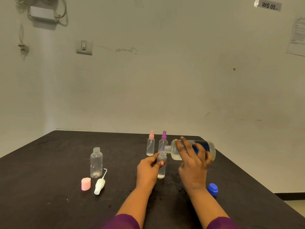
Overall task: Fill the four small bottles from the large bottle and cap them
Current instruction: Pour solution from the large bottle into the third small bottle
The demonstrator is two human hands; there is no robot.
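Neck of tipped lg bottle (210, 150), R hand (193, 166) gripping, over sm bottle (161, 171) gripped by L hand (146, 167).

Clear glossy plastic bottles (96, 162), matt dark table (49, 162), smooth pink plastic cap (86, 184)

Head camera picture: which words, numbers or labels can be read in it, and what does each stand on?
"WS 05" on the grey tag on the wall, top right; a tiny mark after it is unreadable.
Paper sheet on the wall at the right edge: printed lines, too blurred to read.
Blue label of the large bottle: no print legible, partly behind the right hand.
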